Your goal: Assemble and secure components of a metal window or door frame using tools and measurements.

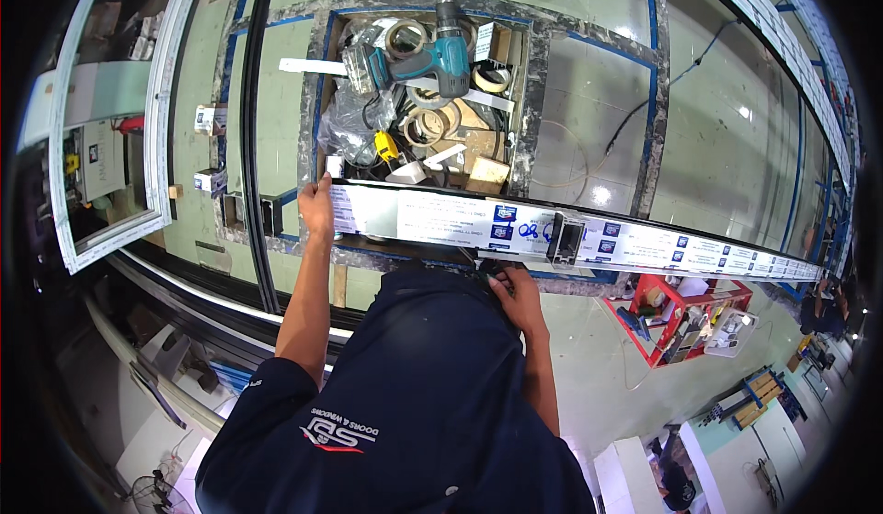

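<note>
A long frame profile (377,209), wrapped in white printed film with blue handwriting, runs across in front of me and off to the right. My left hand (315,206) is closed on its left end, fingertips beside a small white piece (335,165). Close to my body, below the profile's near edge, my right hand (518,295) has its fingers curled at something small and dark, which I cannot make out. A short dark hollow section (567,238) sits against the profile, right of my right hand.
Beyond the profile, a tray (522,100) holds a teal cordless drill (441,62), tape rolls (428,128) and a yellow tape measure (385,146). A white-framed sash (161,100) stands at left. A red rack (655,353) is at lower right. Other people (678,486) are farther off.
</note>
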The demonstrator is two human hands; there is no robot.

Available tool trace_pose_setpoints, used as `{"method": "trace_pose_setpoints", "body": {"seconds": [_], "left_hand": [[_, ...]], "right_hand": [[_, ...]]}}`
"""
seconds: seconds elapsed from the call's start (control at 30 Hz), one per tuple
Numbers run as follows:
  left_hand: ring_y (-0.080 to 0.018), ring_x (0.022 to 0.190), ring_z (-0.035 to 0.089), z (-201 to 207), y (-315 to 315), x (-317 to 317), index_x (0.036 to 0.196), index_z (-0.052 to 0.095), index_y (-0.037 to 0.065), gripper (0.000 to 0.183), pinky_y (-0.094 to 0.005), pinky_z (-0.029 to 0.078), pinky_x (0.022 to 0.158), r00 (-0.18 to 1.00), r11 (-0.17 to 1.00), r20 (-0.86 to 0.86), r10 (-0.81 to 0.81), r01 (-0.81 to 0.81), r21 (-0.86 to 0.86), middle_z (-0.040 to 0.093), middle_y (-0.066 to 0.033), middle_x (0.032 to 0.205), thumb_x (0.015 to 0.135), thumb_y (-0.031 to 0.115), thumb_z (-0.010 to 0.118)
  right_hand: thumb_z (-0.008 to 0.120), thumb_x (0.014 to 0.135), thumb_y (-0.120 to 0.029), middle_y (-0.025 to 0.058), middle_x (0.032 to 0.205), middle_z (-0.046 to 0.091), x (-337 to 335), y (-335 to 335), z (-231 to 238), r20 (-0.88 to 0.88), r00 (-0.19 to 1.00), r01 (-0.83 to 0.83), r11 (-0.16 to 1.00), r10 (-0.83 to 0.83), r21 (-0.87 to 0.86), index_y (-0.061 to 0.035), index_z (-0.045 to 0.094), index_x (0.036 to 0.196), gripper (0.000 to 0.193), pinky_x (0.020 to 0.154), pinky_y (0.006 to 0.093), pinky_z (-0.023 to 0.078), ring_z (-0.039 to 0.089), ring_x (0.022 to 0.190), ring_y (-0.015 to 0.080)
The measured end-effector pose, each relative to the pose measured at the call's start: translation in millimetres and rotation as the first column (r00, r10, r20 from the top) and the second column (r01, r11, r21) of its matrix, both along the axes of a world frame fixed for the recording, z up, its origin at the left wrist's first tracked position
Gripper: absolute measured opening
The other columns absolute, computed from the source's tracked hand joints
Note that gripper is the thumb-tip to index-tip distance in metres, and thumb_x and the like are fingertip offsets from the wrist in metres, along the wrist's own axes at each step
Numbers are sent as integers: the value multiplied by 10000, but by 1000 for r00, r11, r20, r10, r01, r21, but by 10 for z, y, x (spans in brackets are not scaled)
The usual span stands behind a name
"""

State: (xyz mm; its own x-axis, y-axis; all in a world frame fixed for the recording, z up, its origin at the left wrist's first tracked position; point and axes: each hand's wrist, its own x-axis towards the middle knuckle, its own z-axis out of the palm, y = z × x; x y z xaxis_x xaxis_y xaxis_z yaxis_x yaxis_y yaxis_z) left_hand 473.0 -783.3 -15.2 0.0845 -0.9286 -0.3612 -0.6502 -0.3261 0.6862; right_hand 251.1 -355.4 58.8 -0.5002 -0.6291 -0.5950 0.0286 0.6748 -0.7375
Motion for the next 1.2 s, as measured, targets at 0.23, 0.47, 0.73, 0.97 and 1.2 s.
{"method": "trace_pose_setpoints", "body": {"seconds": [0.23, 0.47, 0.73, 0.97, 1.2], "left_hand": [[-495, 1083, 750, 47, 134, -247, 1185, 780, 27, 598, -589, 572, 937, 854, 982, 519, 23, 79, -172, 794, -266, 1126, 994, 582, 672], [-482, 1118, 754, 18, 125, -198, 1265, 777, 29, 691, -575, 579, 967, 852, 988, 524, 11, 70, -136, 794, -266, 1179, 956, 640, 683], [-481, 1087, 754, 12, 138, -218, 1195, 783, 32, 661, -590, 569, 946, 863, 976, 504, 17, 96, -197, 802, -244, 1146, 952, 640, 695], [-502, 1061, 746, 51, 119, -249, 1094, 765, -11, 648, -584, 565, 922, 861, 968, 509, 7, 122, -220, 794, -273, 1080, 973, 620, 684], [-423, 1246, 621, 81, 224, -221, 1023, 780, -31, 560, -568, 556, 956, 640, 780, 767, -43, 501, -374, 650, -178, 1314, 975, 524, 725]], "right_hand": [[769, 965, -81, 145, 850, 705, -200, 117, 412, -366, 920, 92, 986, -138, -140, -14, 797, 1115, 167, 695, 405, 538, 669, 724, 282], [807, 883, -113, 141, 1109, 738, -1295, 65, 542, -826, 557, -69, 986, -88, -151, -46, 725, 1286, 417, 1039, 504, 494, 639, 1166, 388], [787, 861, -155, 164, 1083, 783, -2013, -200, 307, -716, 484, -503, 829, 503, 243, -33, 757, 1182, 344, 1057, 500, 486, 678, 1188, 333], [793, 872, -164, 220, 883, 781, -2186, -282, 162, -590, 412, -683, 664, 695, 304, -11, 758, 978, 190, 930, 508, 571, 751, 926, 425], [807, 826, -179, 220, 875, 778, -2218, -271, 161, -592, 468, -646, 711, 656, 278, -48, 793, 988, 209, 928, 517, 578, 751, 923, 432]]}}
